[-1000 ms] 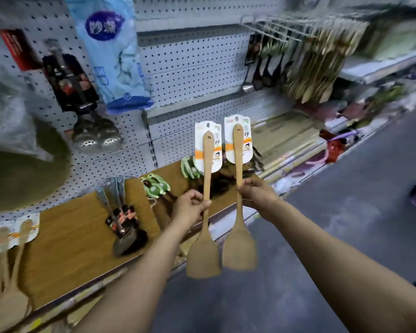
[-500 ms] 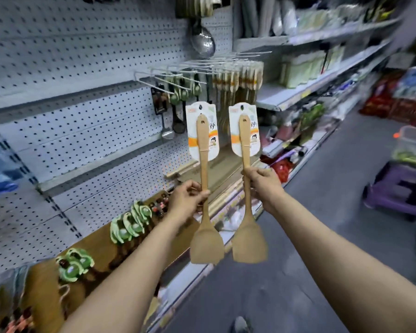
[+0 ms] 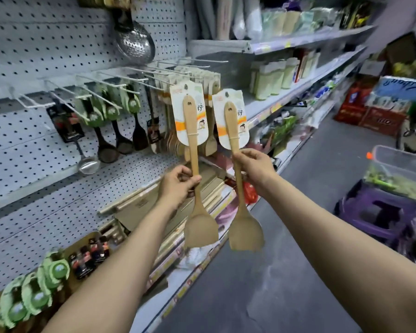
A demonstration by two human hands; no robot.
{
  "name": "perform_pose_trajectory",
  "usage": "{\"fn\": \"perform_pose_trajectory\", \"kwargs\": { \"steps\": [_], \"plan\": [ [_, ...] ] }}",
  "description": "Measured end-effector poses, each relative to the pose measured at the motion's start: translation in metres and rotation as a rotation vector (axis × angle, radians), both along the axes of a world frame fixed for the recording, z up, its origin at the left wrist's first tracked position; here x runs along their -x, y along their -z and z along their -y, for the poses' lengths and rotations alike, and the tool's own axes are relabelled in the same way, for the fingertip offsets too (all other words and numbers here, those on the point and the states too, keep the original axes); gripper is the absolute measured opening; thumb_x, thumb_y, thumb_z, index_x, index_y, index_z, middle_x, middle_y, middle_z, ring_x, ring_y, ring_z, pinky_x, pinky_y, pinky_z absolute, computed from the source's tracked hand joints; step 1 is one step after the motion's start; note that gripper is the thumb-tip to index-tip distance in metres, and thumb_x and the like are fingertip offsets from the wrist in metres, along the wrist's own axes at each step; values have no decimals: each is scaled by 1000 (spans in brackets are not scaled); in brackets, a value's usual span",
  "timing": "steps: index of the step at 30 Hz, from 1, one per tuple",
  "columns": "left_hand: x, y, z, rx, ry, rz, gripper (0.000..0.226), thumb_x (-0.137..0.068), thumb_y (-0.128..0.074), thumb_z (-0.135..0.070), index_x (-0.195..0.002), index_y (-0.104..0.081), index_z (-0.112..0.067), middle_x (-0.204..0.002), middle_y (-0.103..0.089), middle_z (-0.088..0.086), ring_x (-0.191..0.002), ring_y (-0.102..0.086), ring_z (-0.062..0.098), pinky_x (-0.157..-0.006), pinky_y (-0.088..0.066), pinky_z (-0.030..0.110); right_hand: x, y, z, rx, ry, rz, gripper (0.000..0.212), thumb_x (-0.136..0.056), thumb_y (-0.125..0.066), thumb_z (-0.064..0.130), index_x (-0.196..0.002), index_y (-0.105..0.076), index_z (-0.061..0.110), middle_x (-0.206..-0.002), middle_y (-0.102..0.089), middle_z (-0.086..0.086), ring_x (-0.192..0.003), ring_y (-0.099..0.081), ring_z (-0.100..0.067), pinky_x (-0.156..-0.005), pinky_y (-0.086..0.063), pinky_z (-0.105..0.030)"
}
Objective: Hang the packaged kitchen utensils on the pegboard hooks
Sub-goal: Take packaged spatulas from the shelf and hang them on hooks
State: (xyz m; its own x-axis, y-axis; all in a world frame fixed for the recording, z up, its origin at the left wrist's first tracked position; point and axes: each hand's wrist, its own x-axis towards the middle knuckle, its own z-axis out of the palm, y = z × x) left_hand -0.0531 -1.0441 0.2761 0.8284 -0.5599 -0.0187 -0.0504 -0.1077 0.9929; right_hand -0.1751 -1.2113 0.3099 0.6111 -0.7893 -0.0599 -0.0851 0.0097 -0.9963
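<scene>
- the two pale wooden spatulas, each tied to a white backing card with an orange band, are held upright in the air in front of the pegboard, blades down and cards above the fingers; neither is on a hook yet.
- the left hand (image 3: 178, 182) has its fingers curled round the handle of the left wooden spatula (image 3: 193, 150), gripping about mid-shaft, with the card's hang hole well above the knuckles.
- the right hand (image 3: 255, 168) pinches the handle of the right wooden spatula (image 3: 233, 150) between thumb and curled fingers, just under its card.
- beyond the fingertips, the white wire hooks (image 3: 130, 79) jut out from the grey pegboard (image 3: 34, 44); a row of the same carded spatulas (image 3: 209, 111) hangs just behind the two held cards.
- judged from this, the step is bringing the cards to a hook. it would go better one at a time: the person should tilt the card top toward the hook tip, line the hole up, then slide it back.
- gripping so low lets the card flop, so a hold nearer the card would steady the hole.
- further left of the hands hang dark ladles (image 3: 108, 140) and a steel skimmer (image 3: 133, 44).
</scene>
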Motion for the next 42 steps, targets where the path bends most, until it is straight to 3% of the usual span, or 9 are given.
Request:
{"fn": "perform_pose_trajectory", "kwargs": {
  "steps": [5, 8, 13, 18, 24, 29, 36, 39, 42],
  "plan": [
    [-26, 5, 67, -1, -83, 24, 21, -86, -72, -8, -76, -55, -16, -80, -65, 11, -74, -66, 22, -61, -58, 33, -43, 8, 82, -6, -69, 19, 25, -92, -68, 37, -72, -66, 23, -73, -67, -3, -68, -63, -19, -64, -54, -36],
    [-39, 13, 105, -21, -163, 18, 20, -86, -71, -8, -76, -54, -13, -77, -64, 9, -73, -65, 20, -60, -58, 31, -81, 12, 133, -6, -156, 47, 16, -92, -69, 27, -81, -64, 17, -73, -67, -4, -68, -64, -22, -63, -54, -34],
    [-54, 24, 175, -57, -311, 4, 19, -85, -72, -5, -79, -54, -9, -75, -63, 10, -73, -66, 21, -62, -58, 35, -139, 18, 211, -66, -345, 31, 23, -92, -69, 31, -89, -65, 8, -80, -65, -15, -73, -61, -27, -73, -56, -47],
    [-54, 26, 232, -81, -437, -43, 19, -84, -72, -2, -81, -54, -6, -77, -63, 12, -73, -64, 24, -61, -58, 34, -181, 12, 269, -33, -547, -25, 27, -92, -68, 37, -79, -60, 15, -58, -56, 0, -41, -48, -8, -39, -38, -21],
    [-60, 26, 251, -100, -579, -45, 19, -81, -76, -10, -84, -58, -5, -75, -64, 4, -72, -64, 19, -67, -59, 38, -231, 8, 284, -46, -742, -35, 22, -91, -70, 37, -85, -69, 16, -87, -72, -8, -78, -66, -23, -73, -58, -40],
    [-72, 31, 258, -96, -657, -31, 19, -81, -77, -11, -80, -58, -9, -78, -65, 7, -75, -64, 21, -71, -59, 44, -262, 18, 283, -36, -772, -16, 25, -90, -70, 40, -77, -67, 19, -71, -68, 1, -65, -61, -16, -57, -53, -33],
    [-91, 31, 264, -55, -700, -50, 18, -82, -74, -4, -78, -57, -8, -74, -64, 6, -75, -63, 23, -73, -58, 47, -290, 35, 280, -86, -797, -10, 29, -89, -70, 43, -87, -72, 14, -87, -75, -5, -84, -70, -24, -76, -57, -42],
    [-101, 30, 266, -43, -702, -53, 17, -82, -74, -6, -81, -58, -5, -79, -66, 12, -75, -63, 26, -75, -57, 54, -305, 37, 282, -79, -813, -21, 34, -90, -69, 45, -90, -69, 11, -83, -72, -4, -77, -64, -20, -67, -50, -34],
    [-110, 28, 266, -73, -709, -33, 16, -83, -75, -11, -83, -59, -7, -87, -69, 17, -77, -67, 30, -75, -58, 51, -325, 36, 281, -98, -821, -28, 33, -88, -70, 45, -93, -71, 13, -91, -76, -5, -82, -66, -21, -71, -50, -35]
  ]
}}
